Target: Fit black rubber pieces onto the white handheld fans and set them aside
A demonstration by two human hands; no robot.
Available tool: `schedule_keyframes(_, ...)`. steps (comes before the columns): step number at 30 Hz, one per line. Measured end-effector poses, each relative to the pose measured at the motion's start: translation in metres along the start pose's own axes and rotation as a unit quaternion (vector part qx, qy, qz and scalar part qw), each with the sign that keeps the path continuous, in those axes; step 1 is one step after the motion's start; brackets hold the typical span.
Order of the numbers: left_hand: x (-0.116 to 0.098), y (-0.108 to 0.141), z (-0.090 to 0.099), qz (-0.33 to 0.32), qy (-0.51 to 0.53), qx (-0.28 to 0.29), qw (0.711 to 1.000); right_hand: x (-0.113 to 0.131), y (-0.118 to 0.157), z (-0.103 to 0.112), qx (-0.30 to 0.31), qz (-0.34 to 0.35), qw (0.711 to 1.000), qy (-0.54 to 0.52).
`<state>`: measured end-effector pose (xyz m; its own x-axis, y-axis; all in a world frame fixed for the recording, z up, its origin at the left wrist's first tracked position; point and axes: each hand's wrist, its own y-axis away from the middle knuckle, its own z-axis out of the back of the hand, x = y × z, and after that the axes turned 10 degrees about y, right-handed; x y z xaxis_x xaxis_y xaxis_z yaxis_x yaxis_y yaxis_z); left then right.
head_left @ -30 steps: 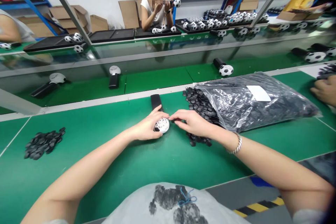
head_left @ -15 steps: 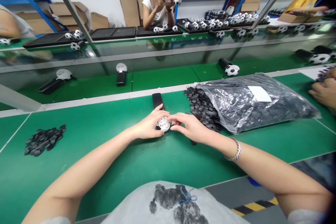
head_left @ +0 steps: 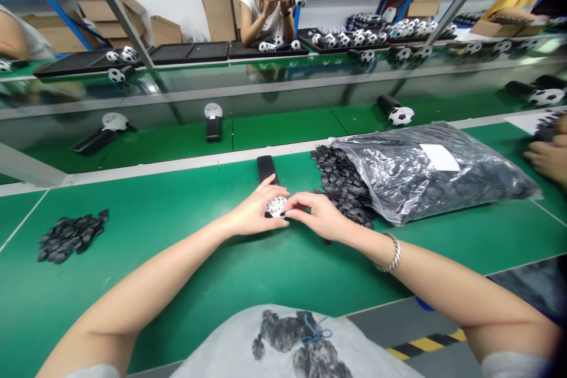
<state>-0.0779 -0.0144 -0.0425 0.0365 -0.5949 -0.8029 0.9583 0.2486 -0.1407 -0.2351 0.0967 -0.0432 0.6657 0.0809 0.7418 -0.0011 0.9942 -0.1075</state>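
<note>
My left hand (head_left: pixel 261 211) is closed around a white soccer-ball-shaped head (head_left: pixel 277 207) with open patches in its surface. A black handle (head_left: pixel 266 170) sticks out beyond my fingers, away from me, and seems to belong to the same piece. At the ball's right side my right hand (head_left: pixel 312 212) pinches a small black patch (head_left: pixel 286 214), mostly hidden by the fingertips. Close by on the right, loose black patches (head_left: pixel 339 180) spill from a clear plastic bag (head_left: pixel 411 171).
A smaller pile of black patches (head_left: pixel 73 235) lies at left on the green table (head_left: pixel 186 295). Behind a pale rail, a green conveyor (head_left: pixel 283 130) carries several ball-headed pieces. A co-worker (head_left: pixel 266 18) sits opposite; another person's hand (head_left: pixel 549 153) is at far right.
My right fingertips have closed in on the ball's right side, and my left fingers have shifted slightly around it. Pieces on the near conveyor have moved right; those on the far one, slightly left.
</note>
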Motion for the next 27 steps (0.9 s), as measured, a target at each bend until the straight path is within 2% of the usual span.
schedule_keyframes(7, 0.001, 0.000, -0.005, 0.014, -0.007, -0.025, 1.000, -0.009, 0.001, -0.008, 0.032, -0.054, 0.992, -0.109)
schedule_keyframes(12, -0.005, -0.003, -0.005, -0.001, -0.019, -0.025, 1.000, -0.006, -0.004, -0.005, 0.031, -0.075, 0.993, -0.088)
schedule_keyframes(16, -0.009, -0.006, -0.005, 0.002, -0.015, -0.017, 1.000, -0.002, -0.009, -0.004, 0.057, -0.102, 0.989, -0.087)
schedule_keyframes(20, -0.007, -0.006, -0.002, 0.012, -0.013, -0.001, 1.000, -0.004, -0.012, -0.006, 0.048, -0.089, 0.993, -0.054)
schedule_keyframes(22, -0.005, -0.005, 0.002, 0.023, -0.009, 0.019, 1.000, -0.009, -0.013, 0.003, 0.062, -0.073, 0.995, -0.014)
schedule_keyframes(24, -0.003, -0.003, 0.003, 0.031, -0.003, 0.032, 0.999, -0.017, -0.014, 0.020, 0.062, -0.060, 0.992, 0.094)
schedule_keyframes(25, -0.003, -0.001, 0.003, 0.033, -0.004, 0.032, 0.999, -0.022, -0.014, 0.030, 0.047, -0.057, 0.982, 0.173)
schedule_keyframes(27, -0.003, 0.001, 0.000, 0.045, -0.025, 0.005, 0.999, -0.031, -0.012, 0.048, 0.008, -0.056, 0.945, 0.323)
